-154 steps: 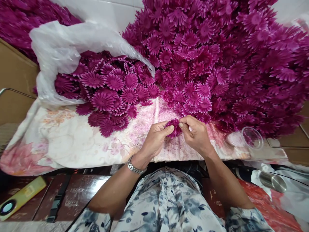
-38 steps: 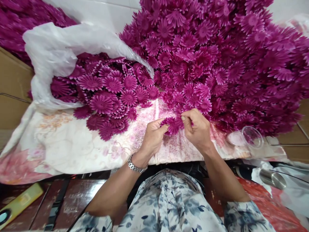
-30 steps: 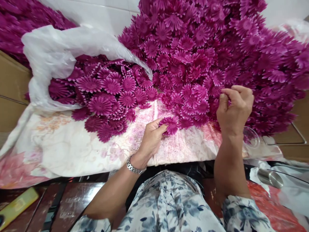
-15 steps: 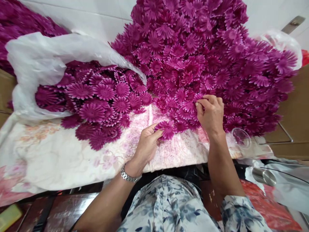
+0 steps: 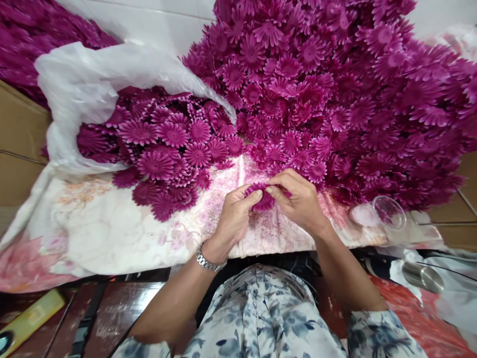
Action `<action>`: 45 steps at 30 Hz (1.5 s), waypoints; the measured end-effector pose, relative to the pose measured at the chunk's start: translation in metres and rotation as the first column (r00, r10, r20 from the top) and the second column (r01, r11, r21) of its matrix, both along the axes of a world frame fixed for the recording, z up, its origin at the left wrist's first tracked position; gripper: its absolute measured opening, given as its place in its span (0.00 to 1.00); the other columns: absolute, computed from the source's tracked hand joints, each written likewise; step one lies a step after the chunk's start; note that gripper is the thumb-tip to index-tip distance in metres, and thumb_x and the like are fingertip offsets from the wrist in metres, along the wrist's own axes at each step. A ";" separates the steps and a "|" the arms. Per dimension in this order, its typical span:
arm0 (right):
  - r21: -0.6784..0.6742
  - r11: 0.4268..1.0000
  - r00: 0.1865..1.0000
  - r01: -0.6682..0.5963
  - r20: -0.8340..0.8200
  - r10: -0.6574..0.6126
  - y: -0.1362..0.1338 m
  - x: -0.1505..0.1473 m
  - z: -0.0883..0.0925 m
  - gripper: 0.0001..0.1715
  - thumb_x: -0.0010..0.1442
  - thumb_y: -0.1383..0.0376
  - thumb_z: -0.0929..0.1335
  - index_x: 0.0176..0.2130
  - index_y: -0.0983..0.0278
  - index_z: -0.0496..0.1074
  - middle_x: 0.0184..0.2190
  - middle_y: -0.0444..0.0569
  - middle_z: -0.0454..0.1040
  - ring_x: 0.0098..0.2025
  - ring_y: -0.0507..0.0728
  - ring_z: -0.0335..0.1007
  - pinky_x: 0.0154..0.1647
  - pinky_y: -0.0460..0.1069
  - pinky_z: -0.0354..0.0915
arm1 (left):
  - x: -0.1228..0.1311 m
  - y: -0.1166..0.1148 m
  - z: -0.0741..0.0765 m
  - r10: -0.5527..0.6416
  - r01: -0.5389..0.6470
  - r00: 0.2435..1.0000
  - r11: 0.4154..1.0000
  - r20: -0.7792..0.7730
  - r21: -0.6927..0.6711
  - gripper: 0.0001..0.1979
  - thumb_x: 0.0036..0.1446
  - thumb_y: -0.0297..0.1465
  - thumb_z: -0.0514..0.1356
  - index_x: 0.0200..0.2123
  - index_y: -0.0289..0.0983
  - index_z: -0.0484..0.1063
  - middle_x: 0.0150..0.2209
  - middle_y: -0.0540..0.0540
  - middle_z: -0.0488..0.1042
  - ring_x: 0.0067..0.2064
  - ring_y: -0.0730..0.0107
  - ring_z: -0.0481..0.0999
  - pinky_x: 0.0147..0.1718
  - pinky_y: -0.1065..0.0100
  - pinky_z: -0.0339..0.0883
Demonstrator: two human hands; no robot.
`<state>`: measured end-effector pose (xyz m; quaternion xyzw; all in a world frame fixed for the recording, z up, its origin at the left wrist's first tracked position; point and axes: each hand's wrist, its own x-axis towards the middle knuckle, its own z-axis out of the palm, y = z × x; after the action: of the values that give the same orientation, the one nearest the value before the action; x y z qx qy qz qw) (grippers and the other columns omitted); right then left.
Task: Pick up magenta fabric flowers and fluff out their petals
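Observation:
Between my two hands is a magenta artificial flower head (image 5: 264, 200), held over the table near its front edge. My left hand (image 5: 236, 211) pinches it from the left, thumb on top. From the right, my right hand (image 5: 296, 199) has its thumb and forefinger closed at the same flower; whether a separate petal layer is in that pinch is hidden by the fingers. A large heap of loose magenta flower heads (image 5: 298, 99) rises just beyond my hands. More flower heads (image 5: 160, 149) spill from a white plastic bag (image 5: 74, 74) on the left.
A floral cloth (image 5: 108, 228) covers the table. On the right lie a clear plastic cup (image 5: 389, 213) and a metal cylinder (image 5: 423, 276). Cardboard boxes (image 5: 22, 144) stand at the sides. A yellow object (image 5: 33, 318) is low at the left, below the table edge.
My right hand has come from the heap down and left to the flower in my left hand. The left hand keeps its hold. The whole view has shifted slightly.

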<state>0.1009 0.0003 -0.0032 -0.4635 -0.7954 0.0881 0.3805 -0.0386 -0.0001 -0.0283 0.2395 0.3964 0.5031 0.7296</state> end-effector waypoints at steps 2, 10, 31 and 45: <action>0.091 0.992 0.996 0.090 0.019 -0.092 0.008 0.014 0.006 0.06 0.60 0.68 0.64 0.32 0.62 0.70 0.27 0.46 0.72 0.31 0.51 0.68 0.33 0.48 0.65 | -0.001 0.000 0.000 0.005 -0.005 1.000 1.000 -0.005 -0.019 0.13 0.37 0.31 0.71 0.29 0.33 0.77 0.26 0.50 0.77 0.28 0.77 0.73 0.31 0.74 0.66; 0.324 0.825 0.843 0.463 0.127 -0.523 0.029 0.059 0.027 0.15 0.59 0.60 0.66 0.45 0.63 0.71 0.41 0.54 0.72 0.46 0.61 0.65 0.47 0.58 0.62 | -0.004 0.001 0.001 -0.015 0.033 0.986 0.994 0.168 -0.107 0.07 0.48 0.34 0.64 0.27 0.35 0.74 0.27 0.49 0.77 0.30 0.72 0.75 0.34 0.68 0.70; 0.312 0.820 0.829 0.480 0.145 -0.540 0.049 0.052 0.027 0.12 0.59 0.58 0.66 0.41 0.61 0.71 0.40 0.53 0.71 0.45 0.62 0.62 0.47 0.59 0.55 | -0.006 -0.001 0.000 -0.071 0.078 0.988 0.996 0.134 -0.048 0.03 0.47 0.27 0.63 0.26 0.32 0.75 0.29 0.47 0.77 0.33 0.69 0.76 0.40 0.60 0.73; 0.227 0.972 0.936 0.054 0.327 -0.129 0.034 0.009 -0.007 0.13 0.61 0.66 0.63 0.25 0.64 0.67 0.23 0.46 0.67 0.28 0.53 0.59 0.32 0.50 0.57 | -0.004 0.000 -0.003 -0.050 0.053 0.995 0.998 0.090 -0.029 0.10 0.42 0.33 0.68 0.27 0.33 0.73 0.25 0.49 0.75 0.30 0.70 0.75 0.36 0.64 0.73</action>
<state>0.1104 0.0343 -0.0107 -0.4645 -0.8313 -0.0974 0.2893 -0.0430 0.0003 -0.0310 0.2156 0.3651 0.4881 0.7629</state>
